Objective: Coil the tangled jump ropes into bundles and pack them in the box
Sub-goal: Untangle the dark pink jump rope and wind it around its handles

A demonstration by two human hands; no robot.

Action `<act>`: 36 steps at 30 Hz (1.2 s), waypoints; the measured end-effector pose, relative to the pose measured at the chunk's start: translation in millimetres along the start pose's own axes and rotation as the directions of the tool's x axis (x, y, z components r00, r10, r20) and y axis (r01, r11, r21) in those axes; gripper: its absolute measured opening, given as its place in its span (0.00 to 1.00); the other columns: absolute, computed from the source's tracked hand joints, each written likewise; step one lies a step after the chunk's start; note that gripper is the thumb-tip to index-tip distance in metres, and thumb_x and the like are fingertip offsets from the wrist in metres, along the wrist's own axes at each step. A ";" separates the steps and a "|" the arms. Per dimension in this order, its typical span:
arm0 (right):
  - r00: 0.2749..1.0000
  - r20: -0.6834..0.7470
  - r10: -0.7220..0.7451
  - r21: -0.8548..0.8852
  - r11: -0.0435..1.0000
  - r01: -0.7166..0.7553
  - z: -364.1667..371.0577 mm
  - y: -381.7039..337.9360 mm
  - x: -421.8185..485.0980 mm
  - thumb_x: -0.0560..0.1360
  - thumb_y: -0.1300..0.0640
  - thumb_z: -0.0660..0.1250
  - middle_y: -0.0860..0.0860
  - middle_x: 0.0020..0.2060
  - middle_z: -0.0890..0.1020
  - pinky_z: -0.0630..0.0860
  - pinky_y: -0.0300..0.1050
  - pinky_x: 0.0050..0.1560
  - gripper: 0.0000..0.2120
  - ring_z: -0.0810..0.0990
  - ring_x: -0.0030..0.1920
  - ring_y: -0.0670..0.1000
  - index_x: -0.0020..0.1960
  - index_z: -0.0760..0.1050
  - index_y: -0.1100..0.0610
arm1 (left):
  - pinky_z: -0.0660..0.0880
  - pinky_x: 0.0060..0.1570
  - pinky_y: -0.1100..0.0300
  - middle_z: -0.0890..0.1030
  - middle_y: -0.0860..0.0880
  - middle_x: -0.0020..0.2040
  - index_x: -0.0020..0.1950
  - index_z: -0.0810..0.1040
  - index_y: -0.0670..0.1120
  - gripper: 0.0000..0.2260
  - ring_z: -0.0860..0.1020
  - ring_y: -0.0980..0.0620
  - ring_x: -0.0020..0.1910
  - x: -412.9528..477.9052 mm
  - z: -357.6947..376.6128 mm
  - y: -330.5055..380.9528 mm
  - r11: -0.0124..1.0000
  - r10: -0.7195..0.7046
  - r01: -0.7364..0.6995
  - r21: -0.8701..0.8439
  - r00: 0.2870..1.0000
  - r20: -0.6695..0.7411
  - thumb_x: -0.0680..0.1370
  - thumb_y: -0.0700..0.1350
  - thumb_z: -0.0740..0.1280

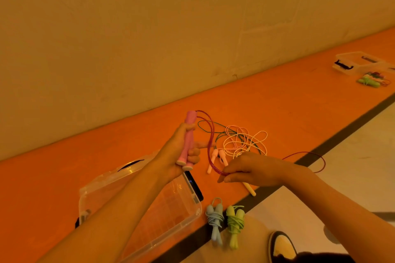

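Note:
My left hand [181, 151] grips two pink handles [187, 139] upright, side by side, above the orange floor. Their dark red cord [210, 141] loops from the handle tops down to my right hand [252, 168], which pinches the folded strands, and a further loop trails off to the right. Behind my hands lies a tangle of pale pink, cream and green ropes [241, 141] with two light pink handles [218, 159]. The clear plastic box [171, 215] sits open under my left forearm. A coiled blue rope bundle [214, 220] and a coiled green bundle [234, 224] lie beside the box.
A cream handle [250, 189] pokes out under my right hand. A second clear box [359, 64] with another heap of ropes [370, 80] sits far right by the wall. A dark stripe [320, 149] separates the orange floor from pale floor. A shoe [282, 245] shows at the bottom.

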State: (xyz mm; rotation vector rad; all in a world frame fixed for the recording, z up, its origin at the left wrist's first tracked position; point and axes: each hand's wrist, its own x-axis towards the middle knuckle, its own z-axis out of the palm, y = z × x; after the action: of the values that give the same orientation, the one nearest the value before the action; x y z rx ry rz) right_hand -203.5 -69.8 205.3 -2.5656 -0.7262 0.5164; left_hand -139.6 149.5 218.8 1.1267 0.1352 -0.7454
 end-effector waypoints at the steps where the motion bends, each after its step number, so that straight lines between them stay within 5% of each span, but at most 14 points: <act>1: 1.000 0.002 -0.007 -0.004 1.000 0.007 -0.3 -0.6 -0.8 0.81 0.43 0.61 0.34 0.43 0.80 0.74 0.41 0.45 0.16 0.77 0.43 0.40 0.63 0.79 0.46 | 0.60 0.18 0.67 0.80 0.37 0.55 0.59 0.69 0.47 0.13 0.64 0.57 0.22 0.2 0.2 1.9 0.999 -0.007 0.008 -0.050 1.000 0.031 0.79 0.52 0.64; 5: 0.998 -0.065 -0.005 0.060 0.998 0.009 -8.6 -1.9 -3.9 0.81 0.46 0.62 0.29 0.39 0.76 0.69 0.33 0.43 0.16 0.76 0.42 0.37 0.65 0.78 0.49 | 0.58 0.19 0.68 0.78 0.45 0.38 0.59 0.67 0.49 0.13 0.63 0.57 0.21 -1.1 -2.5 14.9 0.994 0.030 -0.023 -0.104 0.997 0.069 0.78 0.52 0.63; 8: 0.998 -0.054 0.024 0.089 0.996 -0.019 -13.4 -2.2 -4.5 0.81 0.45 0.58 0.28 0.35 0.75 0.66 0.34 0.38 0.18 0.73 0.36 0.41 0.65 0.78 0.48 | 0.61 0.18 0.68 0.83 0.41 0.46 0.58 0.67 0.48 0.12 0.63 0.57 0.21 -5.3 -1.3 17.3 0.995 0.014 -0.007 -0.100 0.997 0.073 0.79 0.52 0.62; 12: 0.996 0.039 0.082 0.067 0.994 -0.084 -3.3 -2.5 -0.9 0.83 0.47 0.58 0.29 0.34 0.74 0.66 0.32 0.40 0.17 0.73 0.39 0.33 0.67 0.78 0.48 | 0.56 0.21 0.69 0.78 0.34 0.63 0.58 0.71 0.45 0.15 0.62 0.59 0.21 -11.4 1.5 5.5 0.978 -0.075 0.100 -0.185 0.988 0.138 0.78 0.54 0.63; 16: 0.984 0.135 0.117 0.090 0.987 -0.130 -0.3 -3.4 0.4 0.82 0.44 0.57 0.38 0.34 0.75 0.69 0.36 0.44 0.17 0.73 0.38 0.39 0.65 0.78 0.46 | 0.56 0.19 0.70 0.80 0.38 0.53 0.58 0.73 0.47 0.15 0.61 0.59 0.19 -14.2 5.8 3.9 0.921 -0.099 0.203 -0.331 0.948 0.304 0.75 0.54 0.64; 18: 0.978 0.166 0.128 0.102 0.984 -0.146 -1.6 -2.6 -0.2 0.82 0.44 0.57 0.42 0.32 0.73 0.69 0.37 0.42 0.17 0.72 0.35 0.41 0.65 0.79 0.46 | 0.58 0.17 0.69 0.76 0.42 0.46 0.56 0.76 0.47 0.16 0.61 0.59 0.19 -15.8 6.9 5.2 0.942 -0.106 0.216 -0.256 0.916 0.386 0.75 0.55 0.64; 24: 0.923 0.330 0.196 0.073 0.970 -0.232 0.7 -2.3 -3.9 0.82 0.41 0.57 0.49 0.40 0.76 0.71 0.43 0.44 0.17 0.73 0.39 0.46 0.62 0.80 0.44 | 0.60 0.17 0.68 0.69 0.36 0.60 0.56 0.78 0.47 0.14 0.61 0.59 0.19 -20.9 18.9 -3.3 0.987 -0.092 0.141 -0.078 0.892 0.442 0.76 0.55 0.65; 29: 0.901 0.369 0.227 0.015 0.968 -0.250 -1.5 -6.8 -2.4 0.83 0.41 0.56 0.48 0.49 0.79 0.69 0.34 0.44 0.17 0.75 0.44 0.44 0.60 0.81 0.44 | 0.56 0.19 0.67 0.66 0.45 0.44 0.58 0.76 0.47 0.19 0.60 0.58 0.20 -23.3 18.4 -7.5 0.984 -0.176 0.155 0.085 0.833 0.524 0.74 0.58 0.67; 33: 0.903 0.368 0.221 0.104 0.955 -0.276 -5.1 -2.4 -3.9 0.83 0.42 0.57 0.50 0.36 0.75 0.70 0.38 0.38 0.17 0.72 0.35 0.47 0.60 0.81 0.46 | 0.58 0.17 0.67 0.68 0.50 0.27 0.49 0.68 0.42 0.20 0.61 0.58 0.17 -30.1 21.3 -1.8 0.953 -0.266 0.143 0.269 0.820 0.507 0.75 0.60 0.62; 36: 0.936 0.282 0.211 0.110 0.962 -0.249 -6.0 8.2 -6.7 0.83 0.42 0.58 0.46 0.34 0.74 0.69 0.37 0.38 0.16 0.71 0.32 0.41 0.59 0.82 0.45 | 0.57 0.19 0.67 0.75 0.48 0.33 0.57 0.67 0.48 0.11 0.62 0.58 0.20 -26.8 20.0 3.0 0.978 -0.076 -0.017 0.209 0.900 0.428 0.80 0.53 0.58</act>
State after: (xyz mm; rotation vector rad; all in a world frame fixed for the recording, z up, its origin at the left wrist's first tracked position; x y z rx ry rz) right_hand -202.7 -81.7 207.9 -2.4836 -0.4526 0.9713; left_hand -163.2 145.8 242.4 1.1287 -0.3125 -1.0397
